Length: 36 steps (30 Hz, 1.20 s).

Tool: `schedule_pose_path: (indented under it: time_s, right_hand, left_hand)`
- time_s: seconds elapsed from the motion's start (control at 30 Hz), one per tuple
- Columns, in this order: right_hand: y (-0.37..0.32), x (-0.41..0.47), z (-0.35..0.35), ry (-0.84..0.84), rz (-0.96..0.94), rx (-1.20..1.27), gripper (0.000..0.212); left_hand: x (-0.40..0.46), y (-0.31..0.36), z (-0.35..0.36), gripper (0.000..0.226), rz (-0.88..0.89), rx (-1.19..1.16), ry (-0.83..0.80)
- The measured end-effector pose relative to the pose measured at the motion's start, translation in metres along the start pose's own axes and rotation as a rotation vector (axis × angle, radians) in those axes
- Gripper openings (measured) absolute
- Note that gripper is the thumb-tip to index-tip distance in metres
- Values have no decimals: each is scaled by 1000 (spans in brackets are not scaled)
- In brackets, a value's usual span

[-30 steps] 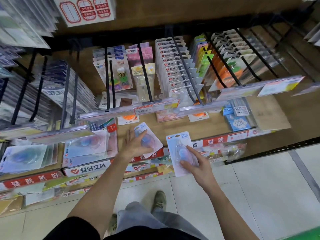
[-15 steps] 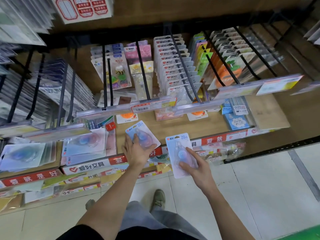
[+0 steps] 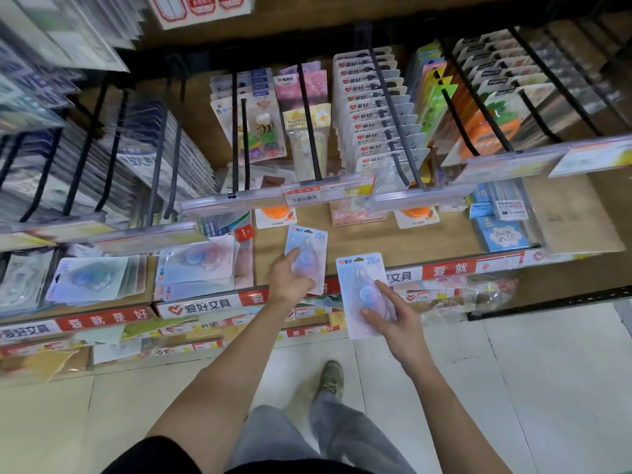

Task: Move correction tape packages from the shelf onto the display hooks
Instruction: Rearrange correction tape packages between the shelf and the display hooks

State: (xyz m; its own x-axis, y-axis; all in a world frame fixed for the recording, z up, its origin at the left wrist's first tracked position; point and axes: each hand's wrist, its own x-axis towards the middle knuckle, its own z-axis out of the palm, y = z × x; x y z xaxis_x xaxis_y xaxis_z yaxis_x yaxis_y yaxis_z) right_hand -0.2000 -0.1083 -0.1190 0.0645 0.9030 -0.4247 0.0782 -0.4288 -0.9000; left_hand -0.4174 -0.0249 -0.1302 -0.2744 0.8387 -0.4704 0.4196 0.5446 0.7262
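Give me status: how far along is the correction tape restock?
Done: cannot tell how many packages already hang on the display hooks. In hand: left hand and right hand each hold one correction tape package, neither hung yet. Left: stacks lie on the shelf.

— Where did the single view look from?

— From the person's head, steeply down and forward, past both forearms to the pale tiled floor (image 3: 513, 388) and one olive shoe (image 3: 331, 376).

— How near was it?

— Close: the wooden bottom shelf (image 3: 359, 241) and the black metal display hooks (image 3: 309, 121) filled the upper half, wide-angle edges bending outward.
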Motion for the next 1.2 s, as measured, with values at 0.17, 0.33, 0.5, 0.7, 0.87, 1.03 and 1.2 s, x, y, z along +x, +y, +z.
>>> schedule_pose_path:
  time_s: [0.17,0.33,0.5,0.7,0.87,1.03,1.2]
  right_hand:
    - [-6,-2,18,-21,-13,44,56]
    - [-14,-8,47,-44,-47,63,56]
    - [-17,-25,86,-108,-66,45,55]
    - [-12,-63,142,-220,-83,-48,56]
    - [-7,-108,198,-339,-104,-172,58]
    - [-4,-178,271,-463,-166,-230,56]
    - [6,-251,355,-581,-219,-260,62]
  left_hand:
    - [-27,-2,-22,76,58,-211,-50]
    - [-53,-18,-54,84,52,-262,-67]
    - [-92,-61,-85,78,0,-396,-57]
    - [-138,-132,-133,83,-34,-553,21]
    - [-185,-185,-182,84,-36,-630,162]
    - [-248,-246,-242,64,5,-672,342]
    - [-316,-311,-308,56,-3,-730,515]
